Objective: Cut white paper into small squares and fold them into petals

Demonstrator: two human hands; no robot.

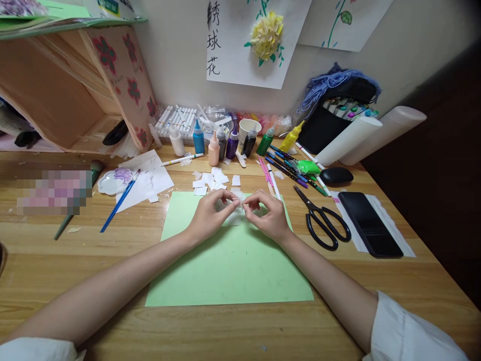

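Note:
My left hand (216, 213) and my right hand (267, 216) meet above the upper part of a green sheet of paper (229, 271). Thumb and fingers are pinched together on both, tip to tip, around a small white piece of paper that the fingers mostly hide. Whitish paper (233, 218) shows on the sheet below the hands, partly covered. Just beyond the fingertips lie several small cut pieces of white paper (216, 176). Black-handled scissors (322, 220), blades partly spread, rest to the right of my right hand.
Several paint bottles (213, 150) and a paper cup (249, 131) line the back, before a box of markers (180, 120). Loose pens (287, 168) lie right of centre. A phone (370, 223) and a mouse (337, 175) are at right; a paintbrush (120, 203) and palette (110, 183) at left.

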